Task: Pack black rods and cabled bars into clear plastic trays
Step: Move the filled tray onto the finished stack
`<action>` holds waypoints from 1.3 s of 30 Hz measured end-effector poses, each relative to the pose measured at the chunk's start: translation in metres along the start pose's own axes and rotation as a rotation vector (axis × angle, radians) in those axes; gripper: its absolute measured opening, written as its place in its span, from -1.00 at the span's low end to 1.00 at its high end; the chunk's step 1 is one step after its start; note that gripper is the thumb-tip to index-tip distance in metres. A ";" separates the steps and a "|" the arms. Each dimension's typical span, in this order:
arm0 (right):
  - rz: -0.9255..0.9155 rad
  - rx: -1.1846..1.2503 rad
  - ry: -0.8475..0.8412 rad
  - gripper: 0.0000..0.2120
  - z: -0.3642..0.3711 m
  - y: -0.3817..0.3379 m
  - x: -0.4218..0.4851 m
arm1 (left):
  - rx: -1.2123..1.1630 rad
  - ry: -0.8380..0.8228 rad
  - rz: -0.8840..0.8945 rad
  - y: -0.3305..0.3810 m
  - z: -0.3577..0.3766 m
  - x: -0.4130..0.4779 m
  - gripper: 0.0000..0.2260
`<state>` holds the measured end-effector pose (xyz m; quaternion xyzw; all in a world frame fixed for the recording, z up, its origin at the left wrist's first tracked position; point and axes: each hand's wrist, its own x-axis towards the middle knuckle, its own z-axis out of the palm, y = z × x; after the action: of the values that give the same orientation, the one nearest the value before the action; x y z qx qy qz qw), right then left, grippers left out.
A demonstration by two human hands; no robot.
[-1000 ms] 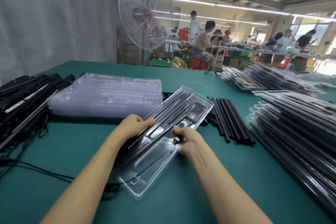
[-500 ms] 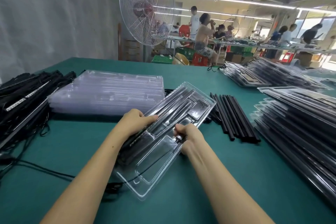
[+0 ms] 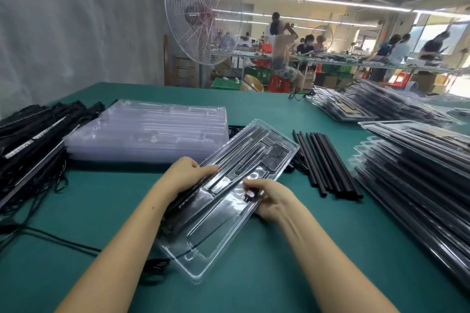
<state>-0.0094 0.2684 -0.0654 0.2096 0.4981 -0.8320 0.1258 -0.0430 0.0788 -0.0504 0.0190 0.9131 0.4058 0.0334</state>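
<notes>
A clear plastic tray (image 3: 203, 256) lies slanted on the green table in front of me, with a black cabled bar (image 3: 185, 203) along its left side. My left hand (image 3: 185, 173) grips the tray's left edge and the bar, thumb on top. My right hand (image 3: 269, 198) holds the tray's right edge and pinches a small black plug (image 3: 248, 195) over a recess. A thin black cable (image 3: 203, 241) runs through the tray's near end. Loose black rods (image 3: 328, 162) lie just right of the tray.
A stack of empty clear trays (image 3: 150, 132) sits behind my left hand. Black cabled bars (image 3: 33, 140) are heaped at the left, cables trailing forward. Filled trays are stacked at the right (image 3: 419, 165) and far right (image 3: 368, 104). A big fan (image 3: 203, 10) stands beyond the table.
My right hand has shifted slightly along the tray's right edge and now pinches the plug over the recess. The left hand keeps its grip; the tray has barely moved.
</notes>
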 end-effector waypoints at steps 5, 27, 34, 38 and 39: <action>-0.012 0.009 0.094 -0.78 0.006 0.001 0.005 | 0.003 0.015 0.003 0.001 0.001 0.000 -0.46; 0.042 0.110 -0.058 -0.85 -0.004 -0.008 0.003 | 0.050 0.079 0.028 0.015 0.007 -0.005 -0.49; -0.002 0.049 0.029 -0.84 0.004 -0.009 0.003 | 0.081 0.132 0.027 0.019 0.008 -0.004 -0.52; -0.079 0.030 0.069 -0.82 0.003 -0.004 0.007 | 0.035 0.077 0.016 0.014 0.014 -0.001 -0.52; -0.085 0.012 0.074 -0.83 0.003 -0.004 0.008 | 0.008 0.064 -0.007 0.014 0.013 -0.001 -0.51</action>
<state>-0.0189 0.2680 -0.0646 0.2196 0.5060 -0.8311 0.0704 -0.0406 0.0978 -0.0484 0.0030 0.9155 0.4023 0.0054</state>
